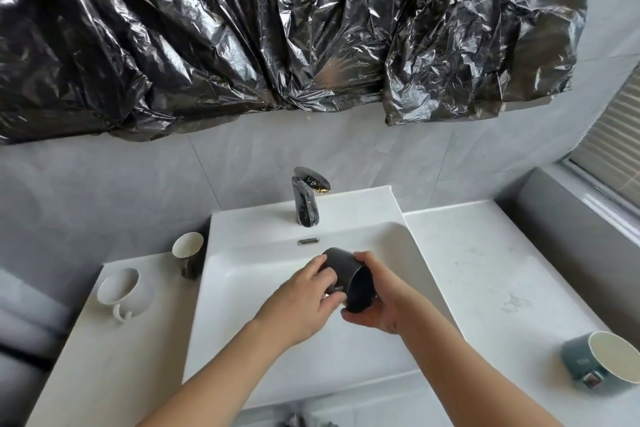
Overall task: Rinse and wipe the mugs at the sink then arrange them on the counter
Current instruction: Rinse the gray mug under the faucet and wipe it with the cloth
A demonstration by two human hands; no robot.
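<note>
Over the white sink [263, 274] both hands hold a black mug [349, 270] tipped on its side, mouth toward me. My right hand [375, 305] cups it from below and from the right. My left hand [304, 295] grips it on the left, at its handle. On the left counter stand a white mug [121, 291] with its handle toward me and a dark mug with a white inside [188, 253]. A teal mug with a white inside [602, 362] stands on the right counter near the front edge.
A dark chrome tap [306, 199] stands behind the basin; no water shows. Crinkled black plastic sheeting [277, 28] covers the wall above. The white counter [485, 274] stretches right to a grey ledge and a window.
</note>
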